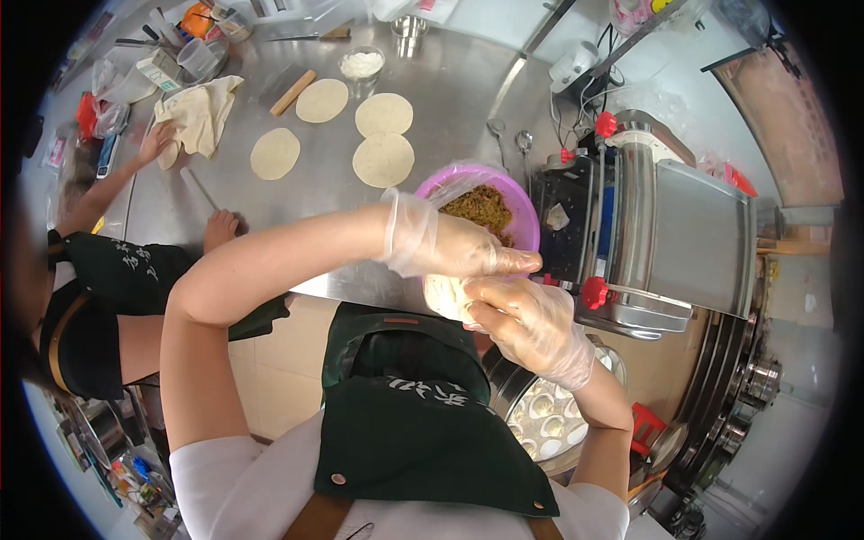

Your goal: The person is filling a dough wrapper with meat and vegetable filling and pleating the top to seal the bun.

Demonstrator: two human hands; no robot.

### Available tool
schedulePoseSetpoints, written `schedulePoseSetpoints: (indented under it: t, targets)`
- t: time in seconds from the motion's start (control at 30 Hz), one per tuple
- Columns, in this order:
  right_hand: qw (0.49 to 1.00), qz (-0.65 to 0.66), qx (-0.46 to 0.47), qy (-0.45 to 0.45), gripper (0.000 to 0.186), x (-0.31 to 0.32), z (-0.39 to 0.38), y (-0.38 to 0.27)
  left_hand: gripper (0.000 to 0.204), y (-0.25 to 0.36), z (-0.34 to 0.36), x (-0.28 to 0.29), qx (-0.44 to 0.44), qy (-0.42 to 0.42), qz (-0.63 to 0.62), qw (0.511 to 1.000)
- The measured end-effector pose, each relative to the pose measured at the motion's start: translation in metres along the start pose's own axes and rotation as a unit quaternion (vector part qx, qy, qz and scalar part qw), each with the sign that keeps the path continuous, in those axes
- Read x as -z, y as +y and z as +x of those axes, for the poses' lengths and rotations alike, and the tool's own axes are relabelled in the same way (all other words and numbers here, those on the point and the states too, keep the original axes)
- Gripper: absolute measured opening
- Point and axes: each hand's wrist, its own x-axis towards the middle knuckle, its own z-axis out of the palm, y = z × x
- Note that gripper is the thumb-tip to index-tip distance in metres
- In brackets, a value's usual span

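Note:
My gloved left hand (468,249) and gloved right hand (526,324) are closed together around a pale dough bun (443,293) at the table's near edge. Clear plastic gloves cover both hands. The right fingers press on the dough from the right, while the left hand lies over its top. What is inside the dough cannot be seen. Just beyond my left hand stands a pink bowl (531,209) of brownish-green chopped filling (479,209), with clear plastic film over part of its rim.
Several round dough wrappers (383,160) lie on the steel table (297,202), near a rolling pin (293,93) and a cup of white powder (362,65). A dough-rolling machine (643,234) stands right. Below sits a steamer of buns (546,409). At left a co-worker's hand (158,140) touches dough.

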Motion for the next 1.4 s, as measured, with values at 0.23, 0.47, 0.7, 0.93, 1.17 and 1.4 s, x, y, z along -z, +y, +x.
schedulePoseSetpoints:
  t: [0.23, 0.47, 0.7, 0.93, 1.17, 1.4]
  targets:
    - [0.995, 0.0, -0.077, 0.057, 0.041, 0.008, -0.006, 0.002, 0.096, 0.022, 0.011, -0.066, 0.052, 0.233, -0.684, 0.689]
    - [0.997, 0.007, -0.073, 0.017, 0.043, 0.012, -0.019, 0.003, 0.075, 0.017, 0.025, -0.081, 0.032, 0.278, -0.725, 0.629]
    - [0.897, 0.084, -0.34, 0.27, 0.041, -0.021, -0.028, -0.021, 0.074, 0.031, 0.047, -0.106, -0.054, 0.506, -0.572, 0.644]
    - [0.978, -0.025, -0.13, 0.16, 0.034, 0.012, -0.041, -0.009, 0.084, 0.043, 0.038, -0.08, 0.076, 0.281, -0.635, 0.715]
    - [0.972, -0.056, -0.131, 0.186, 0.038, 0.013, -0.045, -0.01, 0.073, 0.039, 0.051, -0.105, 0.004, 0.4, -0.58, 0.71]
    - [0.909, 0.007, -0.308, 0.28, 0.031, -0.034, -0.023, -0.05, 0.064, 0.03, 0.031, -0.124, -0.104, 0.547, -0.457, 0.694]
